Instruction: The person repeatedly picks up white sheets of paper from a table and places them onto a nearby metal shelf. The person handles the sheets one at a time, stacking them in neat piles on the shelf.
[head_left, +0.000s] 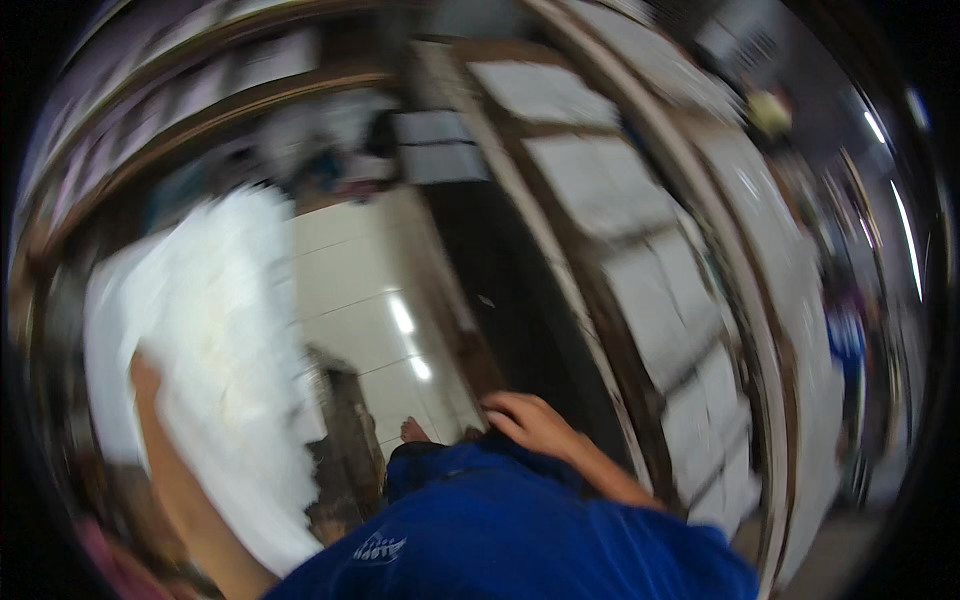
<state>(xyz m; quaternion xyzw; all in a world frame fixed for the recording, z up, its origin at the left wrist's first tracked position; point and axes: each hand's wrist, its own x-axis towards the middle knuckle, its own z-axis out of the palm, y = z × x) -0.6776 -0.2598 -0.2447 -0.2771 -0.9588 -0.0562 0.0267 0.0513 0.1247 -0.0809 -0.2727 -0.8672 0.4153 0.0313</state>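
A large pile of white sheets with ragged edges stands to my left; the picture is smeared by motion, so its material is unclear. My left arm reaches along the pile, and my left hand is at its outer left side. The fingers there are blurred and partly hidden, so their grip does not show. My right hand is low in front of my body, beside the dark ledge. Its fingers are loosely bent and apart, and nothing shows in them.
Shelves on the right carry several white stacks. More stacks fill the wooden shelf at the far left. Tiled floor runs between, with a bare foot on it. A brown object stands beside the pile. Someone in blue is at far right.
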